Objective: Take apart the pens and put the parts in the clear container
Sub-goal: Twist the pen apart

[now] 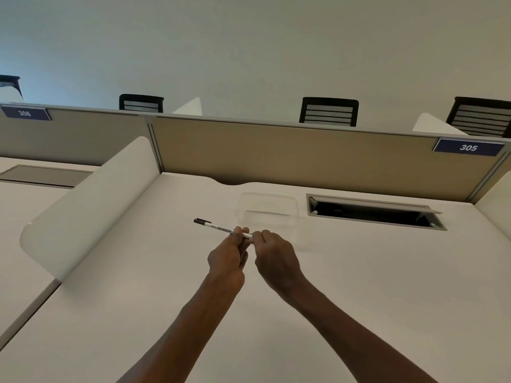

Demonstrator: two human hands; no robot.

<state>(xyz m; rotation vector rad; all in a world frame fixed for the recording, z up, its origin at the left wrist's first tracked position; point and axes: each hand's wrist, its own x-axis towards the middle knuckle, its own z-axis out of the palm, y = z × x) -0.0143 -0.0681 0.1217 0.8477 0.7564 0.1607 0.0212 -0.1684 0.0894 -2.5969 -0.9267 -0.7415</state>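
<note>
White slim black-capped pen (221, 228) is pinched by left hand (226, 261) and right hand (276, 261) fingers; pulling apart is judged next.

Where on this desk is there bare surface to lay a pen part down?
Bare desk lies right of the right hand, below the cable hatch, and left of the left hand toward the white divider. Crowded only between the pen and clear container.

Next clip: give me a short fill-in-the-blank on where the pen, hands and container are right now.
1. The pen is held by ____ hands, the left hand and the right hand.
2. The pen's dark cap points to the ____ of the picture.
3. The clear container holds ____ pen parts.
4. The blue sign at right reads ____.

Missing words: both; left; no; 305
</note>
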